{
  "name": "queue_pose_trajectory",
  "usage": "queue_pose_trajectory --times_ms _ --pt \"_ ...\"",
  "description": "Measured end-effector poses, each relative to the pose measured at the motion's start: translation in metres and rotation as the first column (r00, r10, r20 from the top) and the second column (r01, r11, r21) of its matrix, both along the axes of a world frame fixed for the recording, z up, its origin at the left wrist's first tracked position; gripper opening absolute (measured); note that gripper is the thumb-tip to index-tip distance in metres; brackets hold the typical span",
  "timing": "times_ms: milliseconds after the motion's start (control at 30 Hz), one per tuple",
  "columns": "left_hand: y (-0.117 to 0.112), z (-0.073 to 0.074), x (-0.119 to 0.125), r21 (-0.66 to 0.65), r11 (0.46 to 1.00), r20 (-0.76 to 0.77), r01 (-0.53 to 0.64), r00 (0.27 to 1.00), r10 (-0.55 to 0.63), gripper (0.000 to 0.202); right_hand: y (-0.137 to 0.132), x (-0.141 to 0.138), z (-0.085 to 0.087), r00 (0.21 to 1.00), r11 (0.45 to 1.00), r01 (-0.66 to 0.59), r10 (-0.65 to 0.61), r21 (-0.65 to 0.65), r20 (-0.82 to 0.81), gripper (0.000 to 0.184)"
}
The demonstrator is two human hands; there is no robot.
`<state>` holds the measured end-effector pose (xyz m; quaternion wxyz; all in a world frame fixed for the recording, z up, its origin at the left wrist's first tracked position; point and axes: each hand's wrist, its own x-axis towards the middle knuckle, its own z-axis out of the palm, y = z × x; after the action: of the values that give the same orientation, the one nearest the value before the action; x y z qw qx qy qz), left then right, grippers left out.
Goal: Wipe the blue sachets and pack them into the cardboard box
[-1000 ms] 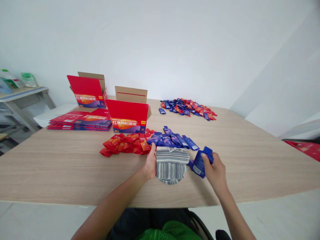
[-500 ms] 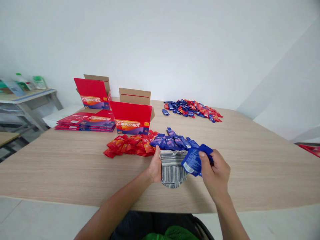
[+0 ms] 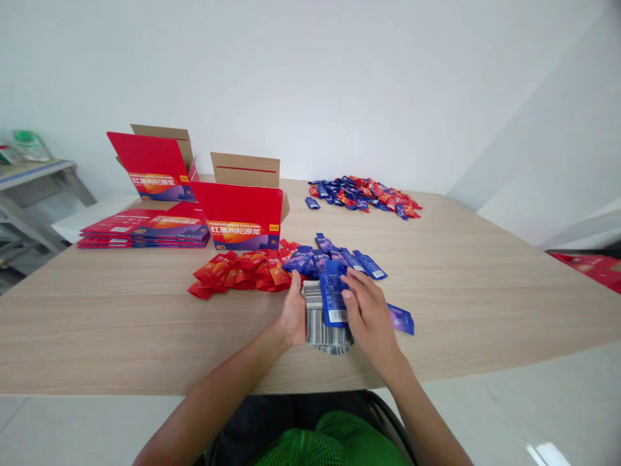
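Observation:
A grey-striped cloth [image 3: 317, 327] with a rounded lower edge is above the table's near side. My left hand [image 3: 294, 314] grips its left side, thumb up and the other fingers mostly hidden. In front of the cloth is a blue sachet [image 3: 334, 296], back print and barcode showing, with the thumb and fingers of my right hand [image 3: 369, 317] closed on its right edge. Partly behind that hand, a single blue-purple sachet [image 3: 402, 320] lies on the table. Just beyond the cloth are a heap of blue sachets [image 3: 310, 260] and, left of it, a heap of red sachets [image 3: 242, 270].
An open red carton [image 3: 242, 217] stands behind the red heap, with another open carton [image 3: 152, 165] farther left. Flattened cartons [image 3: 145, 226] are stacked beside them. A mixed pile of red and blue sachets [image 3: 363, 193] lies at the table's back.
My right hand has moved left, bringing a blue sachet in front of the striped cloth. One blue-purple sachet now lies on the table to the right. The whole view has shifted slightly.

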<state>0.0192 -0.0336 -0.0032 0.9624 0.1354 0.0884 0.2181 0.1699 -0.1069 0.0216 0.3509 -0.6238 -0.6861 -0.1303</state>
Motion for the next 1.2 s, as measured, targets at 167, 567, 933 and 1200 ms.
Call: queue_pose_trajectory --times_ms 167,567,933,1200 --pt "-0.001 0.001 -0.003 -0.025 0.999 0.019 -0.036 0.999 0.037 0.101 0.0 -0.019 -0.01 0.953 0.978 -0.069 0.123 -0.196 0.278 0.062" --pt "0.007 0.007 -0.009 -0.04 0.994 0.067 -0.097 0.993 0.099 0.122 -0.018 -0.043 -0.048 0.966 0.999 -0.031 0.036 -0.023 0.257 0.073" --pt "0.003 0.001 -0.003 -0.052 0.992 0.035 -0.118 0.992 0.12 0.116 -0.025 -0.03 -0.054 0.946 0.988 -0.123 0.145 -0.093 0.29 0.067" --pt "0.007 0.001 -0.009 0.032 0.992 0.05 -0.122 0.991 0.12 0.109 -0.008 -0.032 -0.015 0.924 0.97 -0.15 0.207 -0.193 0.321 0.054"
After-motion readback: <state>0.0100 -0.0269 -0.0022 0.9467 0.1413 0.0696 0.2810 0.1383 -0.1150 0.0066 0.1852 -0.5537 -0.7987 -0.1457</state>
